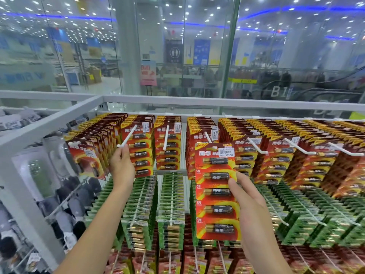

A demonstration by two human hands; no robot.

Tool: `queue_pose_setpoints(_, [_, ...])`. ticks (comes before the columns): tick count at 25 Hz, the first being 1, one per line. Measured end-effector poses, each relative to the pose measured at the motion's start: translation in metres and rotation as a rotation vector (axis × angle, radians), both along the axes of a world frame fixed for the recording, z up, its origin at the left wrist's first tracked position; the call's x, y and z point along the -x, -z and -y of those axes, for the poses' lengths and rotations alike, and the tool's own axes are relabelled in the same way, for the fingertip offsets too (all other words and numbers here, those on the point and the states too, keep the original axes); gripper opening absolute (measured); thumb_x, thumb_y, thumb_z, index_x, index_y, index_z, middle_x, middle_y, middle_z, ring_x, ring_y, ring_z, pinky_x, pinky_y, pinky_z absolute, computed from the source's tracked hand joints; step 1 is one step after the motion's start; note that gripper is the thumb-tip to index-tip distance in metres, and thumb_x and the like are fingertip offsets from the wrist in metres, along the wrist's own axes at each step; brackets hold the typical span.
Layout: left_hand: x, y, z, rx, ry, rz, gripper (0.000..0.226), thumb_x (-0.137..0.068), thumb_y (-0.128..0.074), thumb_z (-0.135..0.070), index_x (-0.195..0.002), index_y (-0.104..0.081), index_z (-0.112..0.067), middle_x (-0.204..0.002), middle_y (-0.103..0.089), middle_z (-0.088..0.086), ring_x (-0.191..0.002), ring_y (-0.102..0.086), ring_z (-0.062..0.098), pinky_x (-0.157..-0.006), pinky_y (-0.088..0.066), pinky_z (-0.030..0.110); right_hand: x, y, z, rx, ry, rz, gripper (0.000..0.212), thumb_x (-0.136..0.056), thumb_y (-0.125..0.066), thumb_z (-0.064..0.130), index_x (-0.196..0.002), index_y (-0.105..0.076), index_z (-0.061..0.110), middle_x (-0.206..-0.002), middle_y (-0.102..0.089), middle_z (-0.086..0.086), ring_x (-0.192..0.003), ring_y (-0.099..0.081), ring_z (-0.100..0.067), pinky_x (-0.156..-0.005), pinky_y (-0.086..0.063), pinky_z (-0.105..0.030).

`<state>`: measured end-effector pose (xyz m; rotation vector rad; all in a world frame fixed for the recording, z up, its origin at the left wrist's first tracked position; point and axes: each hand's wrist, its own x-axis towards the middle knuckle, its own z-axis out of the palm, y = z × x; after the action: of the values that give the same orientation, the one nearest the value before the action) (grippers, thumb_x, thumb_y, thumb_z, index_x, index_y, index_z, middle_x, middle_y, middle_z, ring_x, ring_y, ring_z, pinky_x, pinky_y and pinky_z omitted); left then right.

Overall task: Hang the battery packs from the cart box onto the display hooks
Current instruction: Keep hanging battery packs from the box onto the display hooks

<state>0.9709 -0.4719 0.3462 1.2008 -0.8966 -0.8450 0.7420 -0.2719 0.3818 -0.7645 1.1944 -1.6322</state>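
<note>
One red battery pack (216, 191) hangs upright in your right hand (250, 206), pinched at its right edge, its long axis vertical. Your left hand (122, 165) grips the white display hook (127, 138) well to its left, so carry it leftward.

Behind the display stands a glass wall (197, 56), and through it a blurred shop floor shows under rows of ceiling spotlights (217, 8). A grey pillar (126, 46) rises at centre left. A dark restroom sign (174, 51) hangs beyond it, with a pink poster (148, 73) on a stand nearby. An escalator (316, 89) marked B1 sits at right. A white frame rail (217, 103) runs below the glass.
</note>
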Motion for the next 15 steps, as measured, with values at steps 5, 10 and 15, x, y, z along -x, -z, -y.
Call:
queue_pose_setpoints(5, [-0.002,0.011,0.005,0.012,-0.010,0.139,0.032,-0.111,-0.039,-0.043,-0.119,-0.063,-0.023,-0.108,-0.070,0.000,-0.098,-0.067,0.021,-0.091,-0.054,0.043,-0.007,-0.003,0.041,-0.041,-0.004,-0.106,0.022,-0.108,-0.048,0.034,-0.115,-0.069,0.029,-0.100,-0.079,-0.001,-0.088,-0.077,-0.027,-0.080,-0.062,-0.053])
queue_pose_setpoints(10, [-0.002,0.019,0.004,0.009,-0.038,0.204,0.028,-0.109,-0.042,-0.045,-0.124,-0.057,-0.026,-0.119,-0.067,0.003,-0.108,-0.065,0.028,-0.096,-0.053,0.048,-0.001,0.010,0.088,-0.053,0.062,-0.202,0.028,-0.108,-0.048,0.037,-0.106,-0.071,0.022,-0.101,-0.078,-0.006,-0.091,-0.076,-0.030,-0.089,-0.058,-0.060])
queue_pose_setpoints(15, [-0.007,0.031,-0.015,-0.007,-0.026,0.262,0.040,-0.109,-0.041,-0.045,-0.141,-0.055,-0.025,-0.128,-0.065,0.002,-0.114,-0.063,0.031,-0.101,-0.051,0.049,0.003,0.029,0.091,-0.017,0.129,-0.306,0.023,-0.105,-0.051,0.045,-0.105,-0.069,0.030,-0.096,-0.069,-0.003,-0.097,-0.067,-0.016,-0.081,-0.054,-0.028])
